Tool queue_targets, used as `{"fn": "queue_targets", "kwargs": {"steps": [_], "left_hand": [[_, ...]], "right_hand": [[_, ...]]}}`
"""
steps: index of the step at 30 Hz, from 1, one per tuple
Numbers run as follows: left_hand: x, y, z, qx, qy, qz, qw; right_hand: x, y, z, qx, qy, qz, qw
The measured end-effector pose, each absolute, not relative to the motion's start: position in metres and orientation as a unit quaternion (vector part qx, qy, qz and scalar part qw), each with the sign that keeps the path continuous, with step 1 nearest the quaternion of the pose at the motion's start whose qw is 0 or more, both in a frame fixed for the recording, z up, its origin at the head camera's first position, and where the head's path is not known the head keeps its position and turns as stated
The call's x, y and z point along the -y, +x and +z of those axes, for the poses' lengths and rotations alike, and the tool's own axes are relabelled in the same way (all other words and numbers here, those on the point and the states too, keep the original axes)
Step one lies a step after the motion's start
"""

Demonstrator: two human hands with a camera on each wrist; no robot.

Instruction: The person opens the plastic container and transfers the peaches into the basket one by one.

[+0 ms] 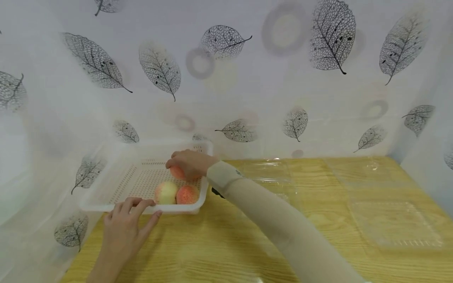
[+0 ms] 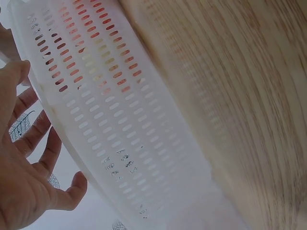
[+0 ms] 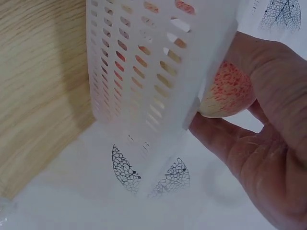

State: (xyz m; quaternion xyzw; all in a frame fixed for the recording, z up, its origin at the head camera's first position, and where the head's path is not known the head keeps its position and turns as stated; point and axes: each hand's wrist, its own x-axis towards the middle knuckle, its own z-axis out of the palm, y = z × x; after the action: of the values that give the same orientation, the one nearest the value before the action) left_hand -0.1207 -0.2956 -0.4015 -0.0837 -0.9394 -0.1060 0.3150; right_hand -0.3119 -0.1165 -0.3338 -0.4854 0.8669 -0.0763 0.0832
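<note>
A white perforated plastic basket (image 1: 122, 177) holds round, red-and-yellow peaches at its right end. My right hand (image 1: 191, 163) reaches over the right rim and grips a peach (image 1: 177, 172), its fingers and thumb around it. In the right wrist view this speckled peach (image 3: 228, 93) shows between thumb and fingers, close by the rim. Nearer the front wall lie a pale yellow peach (image 1: 165, 192) and a redder peach (image 1: 188, 194), side by side. My left hand (image 1: 124, 224) rests at the basket's front rim, fingers loosely bent and thumb spread outside.
Clear plastic containers (image 1: 398, 224) stand on the wood-grain table (image 1: 219, 243) at the right, and another clear container (image 1: 267, 171) sits behind my right forearm. A whitish sheet with leaf prints (image 1: 235, 129) hangs behind the table. Something small and dark (image 1: 217, 192) shows beside the right sleeve.
</note>
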Motion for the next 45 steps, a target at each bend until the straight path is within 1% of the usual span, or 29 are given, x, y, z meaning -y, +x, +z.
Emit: {"fn": "queue_targets", "kwargs": {"steps": [6, 9, 15, 20, 26, 29, 36, 42, 45], "left_hand": [[0.296, -0.119, -0.403, 0.939, -0.082, -0.106, 0.315], [0.296, -0.119, -0.404, 0.939, -0.083, -0.106, 0.316], [0.295, -0.119, -0.404, 0.938, -0.084, -0.107, 0.318], [0.296, -0.121, -0.403, 0.939, -0.082, -0.106, 0.316], [0.296, -0.119, -0.403, 0.938, -0.083, -0.105, 0.32], [0.296, -0.119, -0.403, 0.937, -0.083, -0.105, 0.322], [0.296, -0.12, -0.404, 0.935, -0.086, -0.106, 0.327], [0.295, -0.12, -0.405, 0.933, -0.089, -0.106, 0.332], [0.296, -0.119, -0.405, 0.933, -0.088, -0.106, 0.333]], "right_hand": [[0.118, -0.304, -0.335, -0.872, -0.479, -0.038, 0.098], [0.12, -0.302, -0.336, -0.875, -0.469, -0.022, 0.115], [0.122, -0.3, -0.336, -0.883, -0.446, -0.03, 0.143], [0.12, -0.301, -0.335, -0.886, -0.437, -0.064, 0.142], [0.12, -0.302, -0.34, -0.886, -0.441, -0.081, 0.118], [0.121, -0.302, -0.342, -0.888, -0.439, -0.072, 0.115], [0.125, -0.298, -0.343, -0.897, -0.409, -0.081, 0.148], [0.128, -0.3, -0.348, -0.895, -0.403, -0.073, 0.174], [0.128, -0.299, -0.348, -0.896, -0.402, -0.076, 0.172]]}}
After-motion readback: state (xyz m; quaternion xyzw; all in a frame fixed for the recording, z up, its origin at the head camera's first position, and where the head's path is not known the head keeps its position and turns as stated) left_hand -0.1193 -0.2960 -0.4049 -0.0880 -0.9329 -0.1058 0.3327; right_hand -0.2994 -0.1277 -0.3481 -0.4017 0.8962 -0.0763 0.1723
